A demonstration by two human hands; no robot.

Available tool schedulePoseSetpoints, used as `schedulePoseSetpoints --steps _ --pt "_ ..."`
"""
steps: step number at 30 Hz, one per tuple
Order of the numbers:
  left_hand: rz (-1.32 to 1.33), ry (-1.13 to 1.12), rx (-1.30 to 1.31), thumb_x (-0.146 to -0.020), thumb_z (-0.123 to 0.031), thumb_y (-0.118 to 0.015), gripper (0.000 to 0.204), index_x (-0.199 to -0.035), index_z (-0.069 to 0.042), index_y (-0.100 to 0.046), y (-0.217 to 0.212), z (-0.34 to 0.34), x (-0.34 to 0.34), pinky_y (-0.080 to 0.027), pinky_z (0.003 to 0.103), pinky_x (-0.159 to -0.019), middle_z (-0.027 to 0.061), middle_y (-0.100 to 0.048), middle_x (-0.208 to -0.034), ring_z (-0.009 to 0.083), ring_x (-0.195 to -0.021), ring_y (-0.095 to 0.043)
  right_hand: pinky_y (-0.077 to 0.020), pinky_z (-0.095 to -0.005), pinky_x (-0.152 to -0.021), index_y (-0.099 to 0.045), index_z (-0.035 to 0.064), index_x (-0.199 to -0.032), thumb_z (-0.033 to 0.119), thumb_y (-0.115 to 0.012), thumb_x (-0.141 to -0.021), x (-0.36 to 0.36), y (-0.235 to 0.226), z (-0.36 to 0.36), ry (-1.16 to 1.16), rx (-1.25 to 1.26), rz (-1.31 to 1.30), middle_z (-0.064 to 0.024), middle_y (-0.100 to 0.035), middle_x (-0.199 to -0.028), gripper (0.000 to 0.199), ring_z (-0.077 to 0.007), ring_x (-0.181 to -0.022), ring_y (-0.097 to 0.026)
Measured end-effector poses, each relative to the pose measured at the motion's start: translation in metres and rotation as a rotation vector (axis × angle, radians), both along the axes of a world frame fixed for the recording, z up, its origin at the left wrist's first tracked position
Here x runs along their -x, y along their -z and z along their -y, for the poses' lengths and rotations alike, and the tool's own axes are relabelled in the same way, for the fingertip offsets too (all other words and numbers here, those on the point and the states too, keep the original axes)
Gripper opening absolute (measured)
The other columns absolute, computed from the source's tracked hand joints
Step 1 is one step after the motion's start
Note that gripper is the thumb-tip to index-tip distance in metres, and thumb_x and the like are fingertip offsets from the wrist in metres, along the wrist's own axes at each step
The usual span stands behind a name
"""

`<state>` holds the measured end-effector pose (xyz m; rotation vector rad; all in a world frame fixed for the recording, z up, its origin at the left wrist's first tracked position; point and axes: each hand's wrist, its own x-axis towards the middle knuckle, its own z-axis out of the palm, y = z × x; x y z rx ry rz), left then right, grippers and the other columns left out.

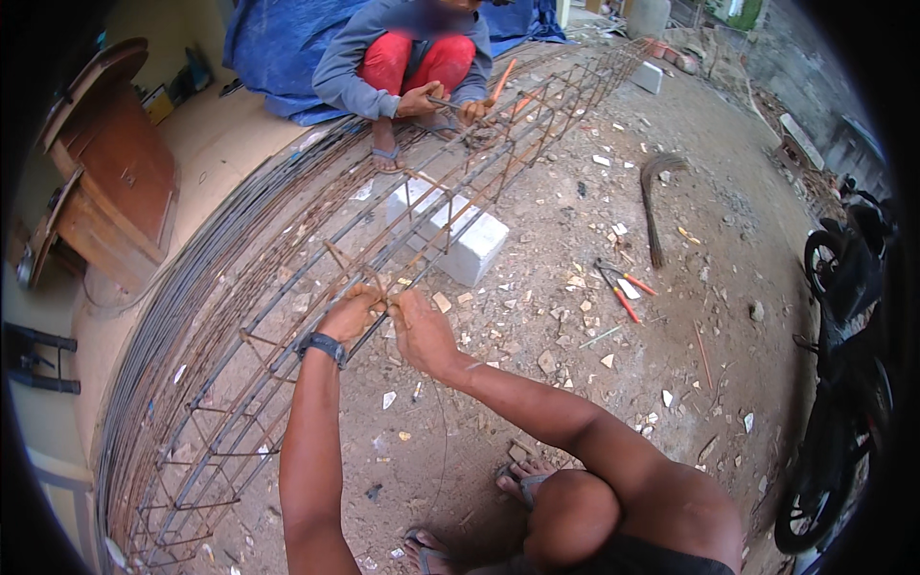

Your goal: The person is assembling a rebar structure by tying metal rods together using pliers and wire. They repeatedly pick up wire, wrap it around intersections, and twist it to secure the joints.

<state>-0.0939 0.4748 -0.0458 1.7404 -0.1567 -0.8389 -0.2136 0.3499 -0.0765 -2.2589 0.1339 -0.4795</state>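
A long rebar cage point(259, 388) of dark bars and rusty stirrups runs from the lower left to the upper right. My left hand point(350, 312), with a dark band at the wrist, is closed at a stirrup joint on the cage. Right beside it, my right hand point(422, 331) pinches at the same joint, fingertips nearly meeting the left ones. Whatever lies between the fingertips is too small to make out. A thin wire point(442, 422) trails below my right hand; whether it joins the hand I cannot tell. White blocks point(474, 251) sit under the cage just beyond my hands.
Across the cage a co-worker point(412, 72) squats, holding an orange-handled tool. Red-handled pincers point(621, 287) and a bundle of thin wire point(654, 206) lie to the right. Loose bars point(182, 287) line the left, near a wooden cabinet point(115, 172). A motorcycle point(843, 374) stands far right.
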Motion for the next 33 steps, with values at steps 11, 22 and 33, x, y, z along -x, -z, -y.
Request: schedulePoseSetpoints --steps 11,22,33 --pt "-0.122 0.058 0.057 -0.098 -0.021 -0.058 0.008 -0.101 -0.014 -0.055 -0.004 -0.011 -0.014 -0.021 0.018 -0.036 -0.0016 -0.056 -0.081 0.0015 -0.048 -0.036 -0.0539 -0.0490 -0.059 -0.056 0.0008 -0.108 0.007 -0.059 -0.082 0.002 -0.042 0.011 -0.133 0.545 -0.075 -0.0170 -0.055 -0.105 0.027 -0.0354 -0.070 -0.068" --pt "0.004 0.061 -0.002 -0.099 -0.021 -0.055 0.009 -0.093 -0.014 -0.056 -0.015 -0.009 -0.002 -0.027 0.018 -0.040 -0.0007 -0.062 -0.083 0.0026 -0.052 -0.043 -0.0568 -0.0408 -0.062 -0.067 0.0035 -0.099 0.013 -0.058 -0.086 -0.002 -0.044 0.027 -0.220 0.651 0.028 -0.0126 -0.059 -0.101 0.018 -0.0280 -0.079 -0.070" --pt "0.041 -0.064 0.121 -0.098 -0.022 -0.060 0.011 -0.097 -0.011 -0.062 0.003 -0.005 0.005 -0.030 0.020 -0.043 -0.0003 -0.064 -0.079 0.0027 -0.050 -0.042 -0.0378 -0.0274 -0.044 -0.061 0.0047 -0.091 0.024 -0.050 -0.100 -0.033 0.005 0.022 -0.294 -1.437 -0.390 0.0036 -0.044 -0.058 0.024 -0.0095 -0.050 -0.049"
